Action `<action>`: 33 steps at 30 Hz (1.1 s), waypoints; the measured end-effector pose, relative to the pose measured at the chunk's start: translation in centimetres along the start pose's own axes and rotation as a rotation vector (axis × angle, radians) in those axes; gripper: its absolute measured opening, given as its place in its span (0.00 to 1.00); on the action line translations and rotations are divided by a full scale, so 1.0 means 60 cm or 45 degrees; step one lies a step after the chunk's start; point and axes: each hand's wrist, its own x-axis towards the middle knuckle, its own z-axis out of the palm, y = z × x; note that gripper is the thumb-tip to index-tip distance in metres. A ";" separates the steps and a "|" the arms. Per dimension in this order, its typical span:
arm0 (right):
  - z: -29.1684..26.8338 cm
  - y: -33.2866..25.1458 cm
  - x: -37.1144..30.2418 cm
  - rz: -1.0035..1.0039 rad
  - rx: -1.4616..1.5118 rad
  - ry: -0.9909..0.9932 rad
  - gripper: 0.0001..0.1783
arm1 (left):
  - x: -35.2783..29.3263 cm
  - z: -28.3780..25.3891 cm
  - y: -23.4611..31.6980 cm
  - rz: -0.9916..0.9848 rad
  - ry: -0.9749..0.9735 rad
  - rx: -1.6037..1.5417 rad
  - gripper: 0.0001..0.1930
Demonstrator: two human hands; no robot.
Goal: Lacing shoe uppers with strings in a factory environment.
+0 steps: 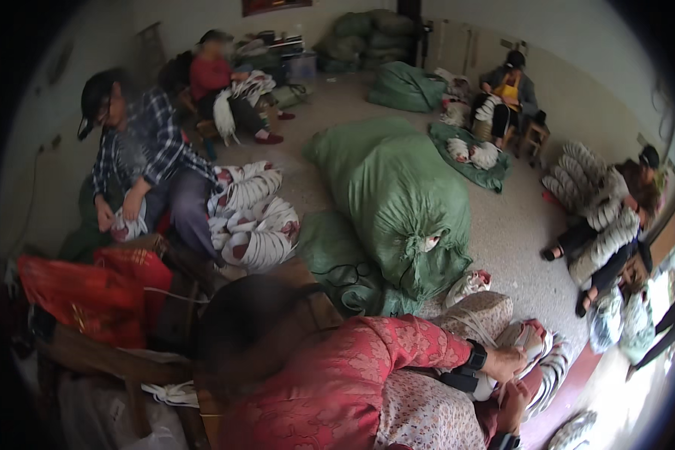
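My left hand [505, 364], beyond a red patterned sleeve and a black wristband [474, 355], is closed on a white fabric piece with red parts [531, 341], possibly a shoe upper. Just below it, my right hand [512, 407] has its fingers bent together at the same work, and what they pinch is too small to tell. Another black band [504, 441] is on that wrist. The work lies over my lap, on patterned cloth [427, 412]. A bundle of white-edged pieces [555, 375] rests right beside my hands.
A big stuffed green sack [390, 172] fills the mid floor. Left are a co-worker in plaid [154, 142], white bundles [259, 232] and a red bag [82, 296]. Other people sit at the back [211, 75], [506, 90] and at the right [637, 187]. A dark blurred shape [240, 319] is close.
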 end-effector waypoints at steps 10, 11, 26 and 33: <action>-0.026 -0.162 0.006 -0.611 -1.552 -0.346 0.41 | 0.001 -0.019 0.018 -0.141 -0.143 -0.066 0.05; -0.024 -0.162 0.011 -0.629 -1.553 -0.357 0.41 | 0.001 -0.021 0.014 -0.148 -0.130 -0.053 0.05; -0.041 -0.100 0.110 -1.005 -1.653 -0.506 0.24 | 0.024 -0.078 0.000 0.076 -0.426 0.058 0.11; -0.054 -0.104 0.100 -1.124 -1.668 -0.464 0.26 | 0.067 -0.056 -0.018 0.225 -0.688 0.579 0.15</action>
